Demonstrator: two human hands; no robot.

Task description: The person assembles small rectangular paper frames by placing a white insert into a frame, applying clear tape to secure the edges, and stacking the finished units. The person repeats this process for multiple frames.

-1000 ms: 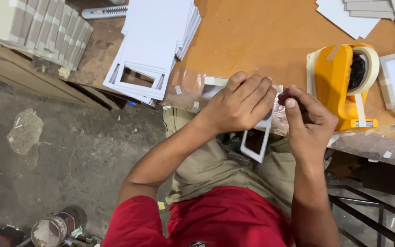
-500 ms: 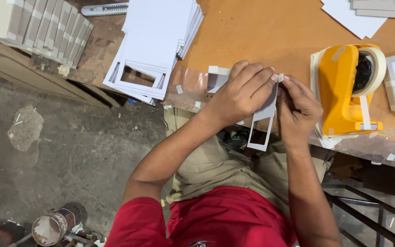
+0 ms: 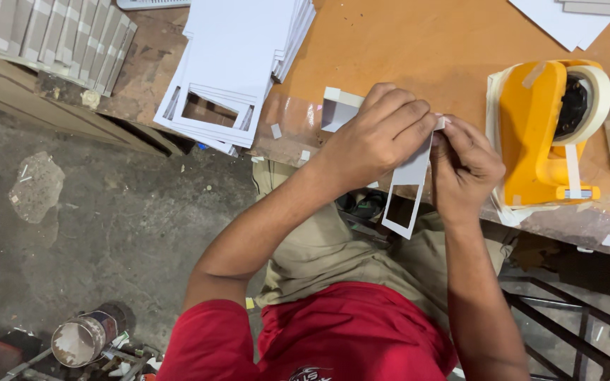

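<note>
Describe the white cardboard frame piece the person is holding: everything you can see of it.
The white cardboard frame piece is thin, flat-sided card with a rectangular window cut through the part that hangs down past the table edge, above the person's lap. A folded end shows at upper left, lying on the orange table top. The left hand covers its middle from above, and the right hand pinches its upper right edge, so that part is hidden. It looks clean and unprinted.

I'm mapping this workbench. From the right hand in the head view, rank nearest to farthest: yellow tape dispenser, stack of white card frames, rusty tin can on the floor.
From the right hand:
1. Yellow tape dispenser, just to its right on the bench.
2. Stack of white card frames, up left on the bench.
3. Rusty tin can, far lower left on the floor.
</note>
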